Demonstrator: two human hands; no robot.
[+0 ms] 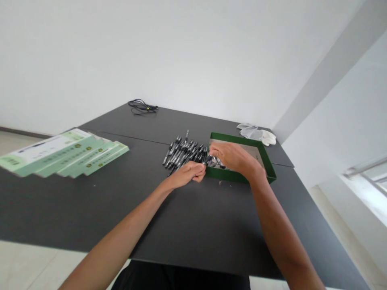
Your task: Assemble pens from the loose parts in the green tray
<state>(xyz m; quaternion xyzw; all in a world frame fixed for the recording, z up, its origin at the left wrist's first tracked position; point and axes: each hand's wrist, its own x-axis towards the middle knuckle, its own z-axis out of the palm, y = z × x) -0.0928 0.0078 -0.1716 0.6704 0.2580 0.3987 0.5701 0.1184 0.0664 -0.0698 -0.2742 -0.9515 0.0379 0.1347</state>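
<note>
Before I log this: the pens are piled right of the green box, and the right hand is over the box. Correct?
Not quite: the head view shows the pens piled left of the green box. The right hand is over it.

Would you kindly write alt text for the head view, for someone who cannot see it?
A person's left hand and right hand are close together, a small dark item between them, the right over a green box and the left beside a pile of black pens. Green packages lie to the left on the dark table, a coiled cable farther back.
</note>
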